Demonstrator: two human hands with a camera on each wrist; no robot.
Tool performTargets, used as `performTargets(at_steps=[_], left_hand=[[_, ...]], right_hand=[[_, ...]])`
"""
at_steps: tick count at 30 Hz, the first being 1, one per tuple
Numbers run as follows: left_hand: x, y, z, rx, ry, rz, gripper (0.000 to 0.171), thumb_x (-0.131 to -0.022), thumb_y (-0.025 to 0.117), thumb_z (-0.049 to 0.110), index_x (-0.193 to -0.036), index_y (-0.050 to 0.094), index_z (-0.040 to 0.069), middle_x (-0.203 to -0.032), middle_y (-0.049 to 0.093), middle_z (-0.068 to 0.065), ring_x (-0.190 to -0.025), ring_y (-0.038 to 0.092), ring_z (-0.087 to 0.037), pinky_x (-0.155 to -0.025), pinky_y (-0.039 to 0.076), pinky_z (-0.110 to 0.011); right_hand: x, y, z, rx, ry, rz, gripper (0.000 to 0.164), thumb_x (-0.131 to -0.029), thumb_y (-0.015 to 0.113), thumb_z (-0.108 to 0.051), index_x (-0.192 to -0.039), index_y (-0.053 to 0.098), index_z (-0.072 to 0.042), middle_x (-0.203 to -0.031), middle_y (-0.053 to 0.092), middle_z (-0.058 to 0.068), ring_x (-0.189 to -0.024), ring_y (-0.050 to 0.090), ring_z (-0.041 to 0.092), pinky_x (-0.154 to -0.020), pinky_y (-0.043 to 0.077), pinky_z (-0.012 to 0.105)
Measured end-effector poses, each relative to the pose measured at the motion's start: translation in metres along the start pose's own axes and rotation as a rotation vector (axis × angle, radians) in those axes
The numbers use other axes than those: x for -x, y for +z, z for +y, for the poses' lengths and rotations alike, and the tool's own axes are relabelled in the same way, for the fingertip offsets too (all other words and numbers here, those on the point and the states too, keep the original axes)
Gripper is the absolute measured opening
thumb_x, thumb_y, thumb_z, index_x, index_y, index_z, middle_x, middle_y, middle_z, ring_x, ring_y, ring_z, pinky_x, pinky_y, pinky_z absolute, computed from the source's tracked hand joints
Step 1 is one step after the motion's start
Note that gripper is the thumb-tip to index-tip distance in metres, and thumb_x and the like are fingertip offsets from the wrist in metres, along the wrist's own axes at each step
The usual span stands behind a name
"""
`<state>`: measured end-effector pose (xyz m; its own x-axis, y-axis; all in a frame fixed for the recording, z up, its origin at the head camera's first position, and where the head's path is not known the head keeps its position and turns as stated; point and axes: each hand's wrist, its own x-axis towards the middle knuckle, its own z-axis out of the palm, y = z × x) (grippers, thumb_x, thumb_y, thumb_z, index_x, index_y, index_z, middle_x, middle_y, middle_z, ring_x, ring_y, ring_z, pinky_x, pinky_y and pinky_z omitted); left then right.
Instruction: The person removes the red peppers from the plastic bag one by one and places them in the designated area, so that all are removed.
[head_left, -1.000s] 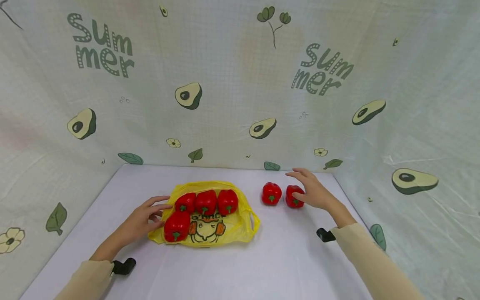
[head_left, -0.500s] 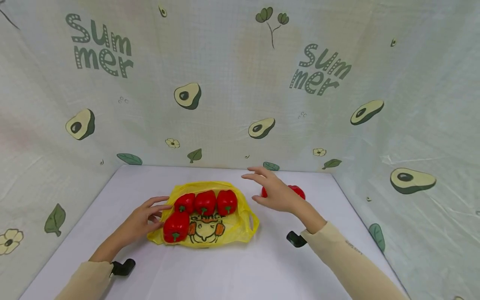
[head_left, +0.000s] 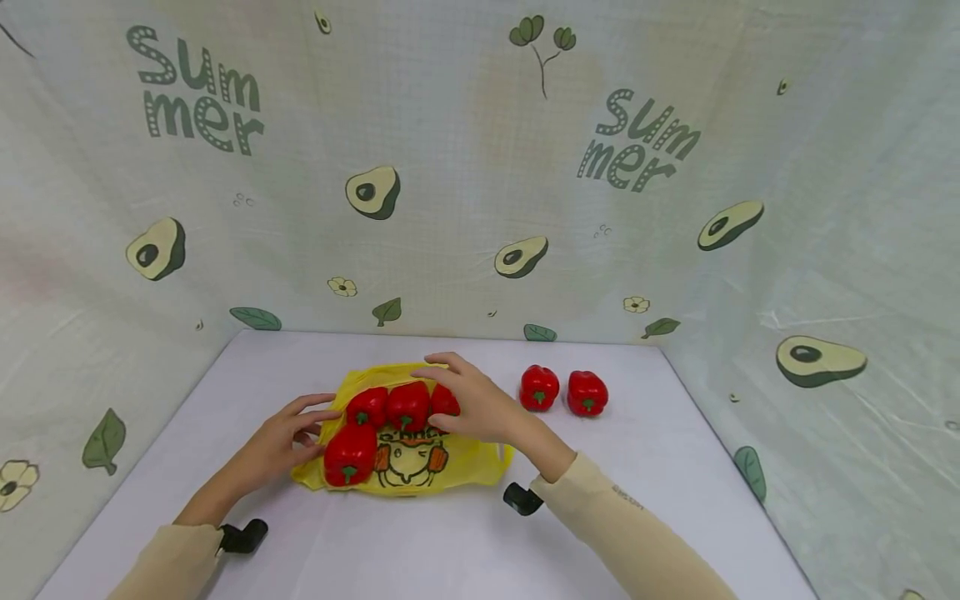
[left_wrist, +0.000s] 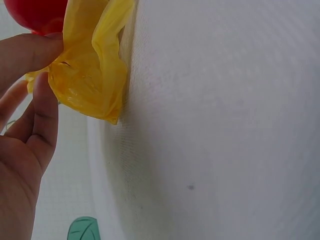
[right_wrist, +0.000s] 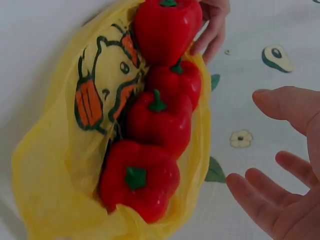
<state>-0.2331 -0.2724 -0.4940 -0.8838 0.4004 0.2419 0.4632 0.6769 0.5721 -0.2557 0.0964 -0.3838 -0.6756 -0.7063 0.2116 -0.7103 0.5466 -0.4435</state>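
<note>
A yellow plastic bag [head_left: 471, 462] with a cartoon print lies on the table, several red bell peppers [head_left: 350, 457] resting in its opening. At its left edge my left hand [head_left: 276, 446] pinches the plastic between thumb and fingers, close to the front pepper; the left wrist view shows the bag's yellow film [left_wrist: 85, 80] there. My right hand [head_left: 480, 407] hovers over the bag's right side, fingers spread and holding nothing, and partly hides the rightmost pepper [head_left: 445, 401]. In the right wrist view that hand [right_wrist: 285, 195] is apart from the peppers [right_wrist: 140, 180].
Two loose red bell peppers [head_left: 538, 388] stand side by side on the white table [head_left: 390, 550], right of the bag. A cloth with avocado prints [head_left: 450, 167] hangs behind the table and along both sides.
My right hand has swept left, from beside the two loose peppers to above the bag, carrying nothing. Those peppers are in full view again. The left hand stays at the bag's edge.
</note>
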Motion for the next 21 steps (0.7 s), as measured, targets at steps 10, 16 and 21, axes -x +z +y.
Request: performTargets(at_steps=[10,16,21], left_hand=[[0.0,0.001,-0.001,0.007,-0.006,0.001,0.057,-0.087,0.084,-0.002,-0.141,0.068,0.009,-0.158,0.046,-0.015,-0.105,0.072,-0.021,-0.086,0.059,-0.017],[0.0,0.002,-0.004,0.014,-0.004,0.01,0.058,-0.087,0.085,-0.002,-0.141,0.068,0.01,-0.157,0.046,-0.015,-0.105,0.072,-0.023,-0.085,0.058,-0.016],[0.0,0.003,-0.006,0.009,-0.001,0.011,0.059,-0.086,0.086,-0.001,-0.141,0.068,0.011,-0.157,0.047,-0.014,-0.105,0.072,-0.022,-0.086,0.058,-0.016]], right_hand=[[-0.016,0.043,-0.018,-0.057,0.01,-0.031,0.066,-0.097,0.08,-0.023,-0.157,0.052,-0.021,-0.163,0.042,0.01,-0.145,0.048,0.023,-0.11,0.053,0.034],[-0.023,0.063,-0.026,-0.103,0.039,-0.061,0.068,-0.096,0.081,-0.026,-0.157,0.052,-0.024,-0.162,0.043,0.007,-0.144,0.048,0.02,-0.107,0.053,0.03],[-0.026,0.08,-0.029,-0.096,0.06,-0.08,0.069,-0.095,0.082,-0.029,-0.157,0.052,-0.025,-0.158,0.045,0.002,-0.141,0.049,0.016,-0.105,0.053,0.026]])
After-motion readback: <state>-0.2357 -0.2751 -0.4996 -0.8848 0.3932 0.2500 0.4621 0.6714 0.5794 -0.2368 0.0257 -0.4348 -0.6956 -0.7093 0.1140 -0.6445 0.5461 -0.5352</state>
